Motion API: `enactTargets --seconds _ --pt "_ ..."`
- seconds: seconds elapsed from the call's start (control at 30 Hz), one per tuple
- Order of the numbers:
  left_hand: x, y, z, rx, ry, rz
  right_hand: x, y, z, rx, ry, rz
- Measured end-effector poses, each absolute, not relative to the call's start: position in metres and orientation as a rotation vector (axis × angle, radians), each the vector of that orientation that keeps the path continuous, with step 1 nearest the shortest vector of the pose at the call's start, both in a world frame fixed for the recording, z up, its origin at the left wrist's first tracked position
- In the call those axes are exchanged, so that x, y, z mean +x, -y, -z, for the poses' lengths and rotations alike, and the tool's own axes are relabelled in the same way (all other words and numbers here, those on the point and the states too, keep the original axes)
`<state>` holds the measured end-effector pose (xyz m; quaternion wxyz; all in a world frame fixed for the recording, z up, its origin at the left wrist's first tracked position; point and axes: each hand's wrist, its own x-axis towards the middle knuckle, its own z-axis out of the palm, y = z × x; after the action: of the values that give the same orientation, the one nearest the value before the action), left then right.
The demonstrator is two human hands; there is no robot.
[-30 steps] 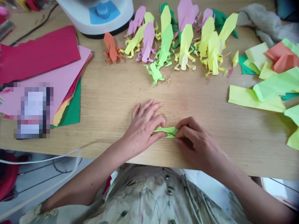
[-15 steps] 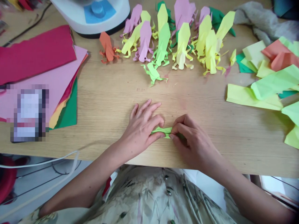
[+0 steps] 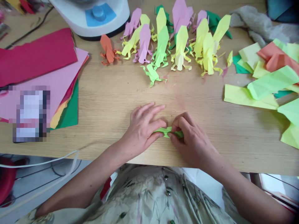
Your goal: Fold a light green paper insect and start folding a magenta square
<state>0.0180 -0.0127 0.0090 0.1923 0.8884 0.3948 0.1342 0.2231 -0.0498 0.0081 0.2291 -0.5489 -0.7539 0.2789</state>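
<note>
A narrow strip of folded light green paper lies low over the desk between my hands. My left hand pinches its left part between thumb and index finger, the other fingers stretched out above. At the strip's middle, my right hand grips it with thumb and curled fingertips; a green end shows behind that thumb. Beyond the hands sits a small light green origami figure with thin legs. Behind it stand several folded paper figures, among them a yellow one, a purple one and an orange one.
Coloured paper sheets are stacked at the left, with a blurred-out phone on top. A white appliance base with a blue knob stands at the back. Loose folded papers and a grey cloth lie at the right.
My right hand has shifted slightly left along the paper strip, so a green end now shows behind its thumb. The left hand keeps its pinch. The view has moved a little.
</note>
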Motion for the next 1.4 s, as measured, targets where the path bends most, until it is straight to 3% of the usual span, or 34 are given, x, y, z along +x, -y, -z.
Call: enactTargets --seconds 0.13,0.33,0.63,0.8,0.93,1.2,1.4 --pt "0.013 0.017 -0.006 2.571 -1.016 -0.49 0.223 0.05 -0.008 -1.485 2.071 -0.765" --pt "0.014 0.028 -0.01 2.755 -0.811 -0.376 0.224 0.05 -0.008 -1.398 2.035 -0.787" --pt "0.027 0.067 -0.011 2.938 -0.991 -0.224 0.221 0.049 -0.005 -1.402 2.01 -0.748" --pt "0.024 0.065 -0.001 2.87 -0.96 -0.22 0.249 0.045 -0.01 -1.32 1.955 -0.932" --pt "0.027 0.07 -0.003 2.81 -1.026 -0.174 0.27 0.06 -0.012 -1.368 1.883 -0.686" --pt "0.032 0.075 0.005 2.807 -1.08 -0.142 0.247 0.089 -0.005 -1.245 2.286 -0.351" --pt "0.032 0.08 0.011 2.797 -1.151 -0.067 0.238 0.088 0.007 -1.313 2.508 -0.247"
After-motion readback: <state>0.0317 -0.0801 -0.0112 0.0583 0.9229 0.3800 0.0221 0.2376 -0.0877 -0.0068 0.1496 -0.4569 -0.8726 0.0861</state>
